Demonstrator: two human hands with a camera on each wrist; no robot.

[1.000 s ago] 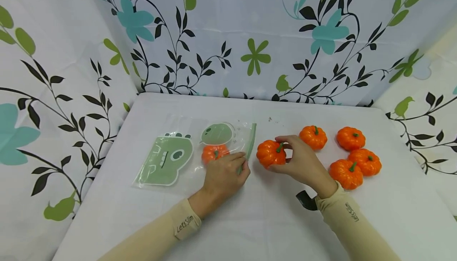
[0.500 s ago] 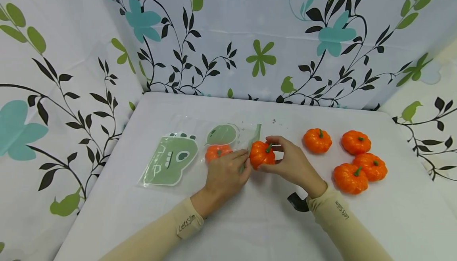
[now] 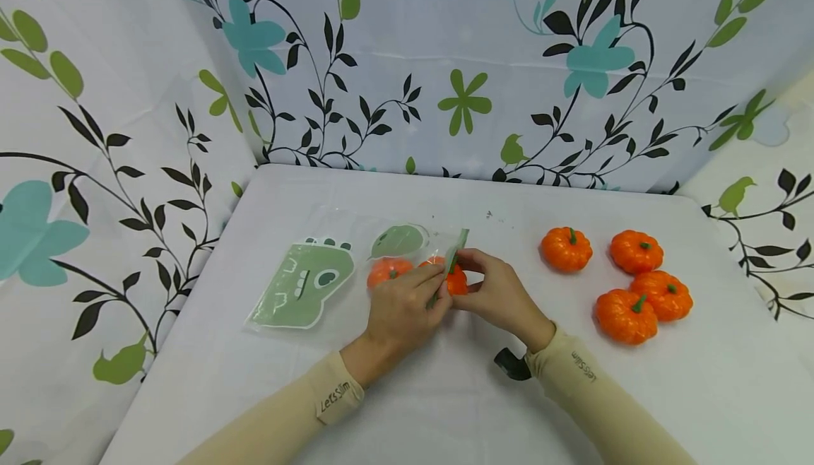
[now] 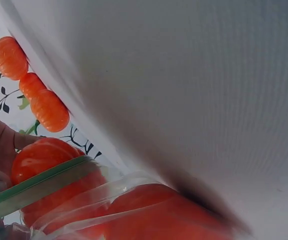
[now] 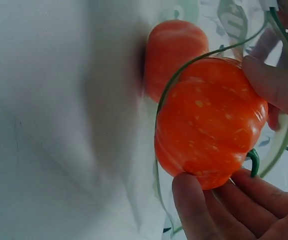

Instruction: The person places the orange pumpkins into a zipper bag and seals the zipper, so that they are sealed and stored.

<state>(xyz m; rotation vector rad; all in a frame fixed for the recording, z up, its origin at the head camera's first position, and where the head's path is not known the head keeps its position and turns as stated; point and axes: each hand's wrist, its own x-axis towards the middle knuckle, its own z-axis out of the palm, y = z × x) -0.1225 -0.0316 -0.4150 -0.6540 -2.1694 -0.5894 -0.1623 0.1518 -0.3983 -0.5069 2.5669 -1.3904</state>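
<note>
A clear zip bag (image 3: 302,285) with a green dinosaur print lies flat on the table, its green-edged mouth facing right. Inside it sits one small orange toy pumpkin (image 3: 384,271). My left hand (image 3: 402,313) pinches the bag at its mouth. In my right hand (image 3: 502,304), thumb and fingers grip a second toy pumpkin (image 5: 211,120) by its sides. This pumpkin is partly within the bag's mouth, and the green rim (image 5: 184,67) runs around it in the right wrist view. In the left wrist view, the bag's plastic covers part of the held pumpkin (image 4: 48,160).
Right of my hands, a lone toy pumpkin (image 3: 566,249) stands near a cluster of others (image 3: 636,252). A black strap-like piece (image 3: 512,365) sticks out at my right wrist. Patterned curtains (image 3: 381,62) hang behind the white table (image 3: 420,408).
My right hand has moved left with the pumpkin, from beside the bag into its mouth. My left hand has stayed at the bag's edge, whose green rim now tilts over the pumpkin.
</note>
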